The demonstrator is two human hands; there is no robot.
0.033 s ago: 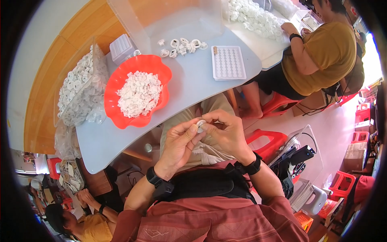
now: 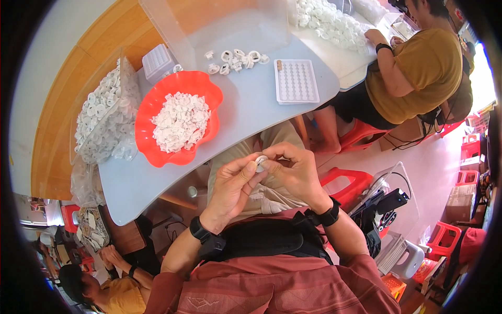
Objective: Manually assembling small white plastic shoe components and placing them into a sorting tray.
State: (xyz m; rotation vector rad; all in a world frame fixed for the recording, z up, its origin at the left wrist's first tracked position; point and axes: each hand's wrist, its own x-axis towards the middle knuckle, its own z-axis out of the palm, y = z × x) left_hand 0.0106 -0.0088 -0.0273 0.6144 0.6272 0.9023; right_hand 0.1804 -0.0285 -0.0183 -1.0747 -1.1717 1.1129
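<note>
Left hand (image 2: 232,180) and right hand (image 2: 293,170): thumbs and fingertips closed in a pinch, both on one small white round piece (image 2: 260,163). It's up over the lap, just off the near edge of the table (image 2: 246,107). Fingers hide much of it, so I can't tell if it's one part or two joined.

Progress: one piece in hand, not set down. Beyond the fingers, slightly left, a small cluster of white ring-shaped pieces (image 2: 236,64) lies loose on the tabletop. Might be the done ones; can't confirm from here.

Plenty left by the look of it. Left of the fingers and farther out, a red scalloped bowl (image 2: 148,104) holds a big heap of small white parts (image 2: 181,122). Farther left, a mass of white disc-like parts (image 2: 99,107) sits in clear plastic (image 2: 125,150).

Beyond the fingers to the right: white tray (image 2: 296,82) with rows of hollows, small tan bit at its far-left corner. No white rings stand in it that I can make out.
</note>
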